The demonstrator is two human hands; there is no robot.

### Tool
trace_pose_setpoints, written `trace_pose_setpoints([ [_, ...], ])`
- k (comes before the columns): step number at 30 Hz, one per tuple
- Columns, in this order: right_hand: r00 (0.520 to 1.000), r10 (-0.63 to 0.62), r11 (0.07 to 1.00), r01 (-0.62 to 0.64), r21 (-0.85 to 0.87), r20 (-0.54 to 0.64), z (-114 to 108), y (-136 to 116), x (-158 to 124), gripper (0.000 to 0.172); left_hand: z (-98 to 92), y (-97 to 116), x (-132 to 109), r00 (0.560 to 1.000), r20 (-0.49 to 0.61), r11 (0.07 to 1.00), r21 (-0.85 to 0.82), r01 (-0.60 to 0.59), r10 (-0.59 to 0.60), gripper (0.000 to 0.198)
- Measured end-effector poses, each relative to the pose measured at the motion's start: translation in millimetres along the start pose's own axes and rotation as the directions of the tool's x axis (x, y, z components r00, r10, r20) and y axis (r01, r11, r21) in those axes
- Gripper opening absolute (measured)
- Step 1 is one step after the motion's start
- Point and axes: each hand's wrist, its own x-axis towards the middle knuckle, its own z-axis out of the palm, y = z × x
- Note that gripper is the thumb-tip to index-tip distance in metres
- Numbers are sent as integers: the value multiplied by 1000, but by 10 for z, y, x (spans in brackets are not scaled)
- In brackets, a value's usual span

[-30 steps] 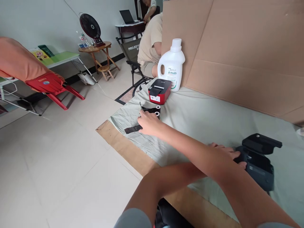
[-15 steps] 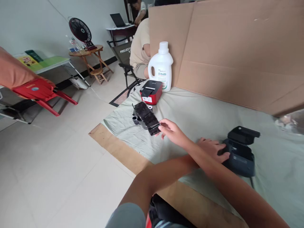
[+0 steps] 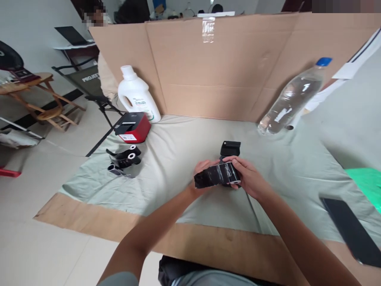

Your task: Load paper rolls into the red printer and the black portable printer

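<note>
Partly behind black roll, dark device; beyond, cardboard.

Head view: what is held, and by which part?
The right hand has its grip on the black roll at the wound end; whether the left hand holds it too is unclear.

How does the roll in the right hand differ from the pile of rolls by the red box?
The held roll is gripped in the right hand; the pile rests on the cloth. The held roll is single; the pile has several rolls. The held roll's strip stretches toward the left hand; the pile sits bunched together. Both are black, with white cores showing.
</note>
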Motion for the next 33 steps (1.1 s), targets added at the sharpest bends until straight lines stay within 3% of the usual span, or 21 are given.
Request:
trace_pose_setpoints([
  [5,991,8,999,-1,50,-134,-200,28,-86,36,-35,12,-98,998,-49,995,-96,-37,33,56],
  [8,988,50,998,-44,44,-149,-257,28,-115,38,18,53,-129,996,-86,976,-216,-41,23,46],
  [10,988,60,997,-66,-38,-144,-315,28,-138,49,33,65,-122,993,-105,959,-272,-76,49,45],
  [12,993,56,974,-77,-211,-108,-402,32,-150,64,15,68,-95,986,-141,949,-286,-130,92,54],
  [14,999,14,922,-29,-387,-40,-507,39,-134,77,-25,72,-60,976,-148,954,-233,-191,159,50],
  [17,990,-140,799,127,-588,23,-658,38,-38,83,-71,98,-18,942,-85,942,-65,-331,325,21],
  [20,959,-277,577,209,-790,51,-739,21,124,61,-52,138,-5,890,-33,889,75,-452,455,7],
  [23,940,-301,414,281,-866,161,-731,24,296,43,-4,172,-10,882,93,865,170,-472,463,22],
  [27,902,-337,231,355,-906,268,-669,79,465,43,7,193,-12,888,258,884,182,-431,380,38],
  [30,901,-336,88,320,-943,274,-629,84,517,45,-20,190,-7,880,323,899,149,-411,349,46],
  [33,930,-274,-31,245,-969,244,-585,38,522,48,-34,180,-8,875,361,910,137,-391,322,48],
])
